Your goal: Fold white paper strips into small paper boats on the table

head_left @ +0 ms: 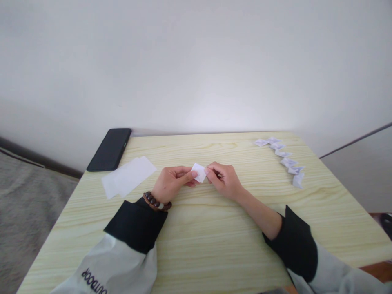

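A small folded piece of white paper (199,172) is held just above the middle of a light wooden table (214,228). My left hand (173,182) pinches its left side with thumb and fingers; a brown bead bracelet sits on that wrist. My right hand (223,179) pinches the paper's right side, fingers curled. Both forearms rest on the tabletop in black-and-grey sleeves.
A stack of flat white paper sheets (128,176) lies to the left. A black phone (110,149) lies at the table's far left corner. Several small folded paper pieces (286,159) form a row at the far right. A white wall stands behind the table.
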The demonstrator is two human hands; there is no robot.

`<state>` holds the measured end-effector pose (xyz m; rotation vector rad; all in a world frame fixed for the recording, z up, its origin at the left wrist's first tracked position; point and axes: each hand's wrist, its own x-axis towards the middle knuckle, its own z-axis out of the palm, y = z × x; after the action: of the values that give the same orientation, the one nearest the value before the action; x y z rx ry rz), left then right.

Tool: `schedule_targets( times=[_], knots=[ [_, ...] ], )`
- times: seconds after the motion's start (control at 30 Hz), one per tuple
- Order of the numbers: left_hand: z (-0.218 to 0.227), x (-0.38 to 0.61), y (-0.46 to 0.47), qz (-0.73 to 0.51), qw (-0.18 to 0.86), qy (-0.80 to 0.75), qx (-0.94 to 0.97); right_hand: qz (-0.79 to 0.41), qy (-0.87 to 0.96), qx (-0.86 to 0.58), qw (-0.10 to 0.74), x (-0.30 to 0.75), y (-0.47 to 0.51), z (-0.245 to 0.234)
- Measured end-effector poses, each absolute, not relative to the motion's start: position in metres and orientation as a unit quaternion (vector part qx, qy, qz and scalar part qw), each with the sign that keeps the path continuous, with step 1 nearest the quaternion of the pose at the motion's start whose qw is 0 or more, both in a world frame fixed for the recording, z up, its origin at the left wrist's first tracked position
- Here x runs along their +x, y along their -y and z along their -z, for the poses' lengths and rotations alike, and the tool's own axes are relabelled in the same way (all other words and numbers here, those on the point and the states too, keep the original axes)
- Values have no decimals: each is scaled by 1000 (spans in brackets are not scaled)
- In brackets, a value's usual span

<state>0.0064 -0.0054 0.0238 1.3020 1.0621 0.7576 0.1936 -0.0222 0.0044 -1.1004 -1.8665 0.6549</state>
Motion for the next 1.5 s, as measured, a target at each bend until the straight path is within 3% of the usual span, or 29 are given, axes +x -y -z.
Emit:
schedule_targets(
  times=[0.6,1.0,1.33,1.5],
  knots=[
    [-21,7,7,-340,596,-465,559,-283,723,-445,446,193,20,-6],
    [-21,8,9,-356,533,-459,615,-260,793,-407,373,194,20,-3],
    [-18,9,6,-361,612,-431,556,-271,770,-423,393,193,20,-3],
    [-20,9,7,-324,581,-459,589,-254,775,-427,391,193,19,-3]
  ],
)
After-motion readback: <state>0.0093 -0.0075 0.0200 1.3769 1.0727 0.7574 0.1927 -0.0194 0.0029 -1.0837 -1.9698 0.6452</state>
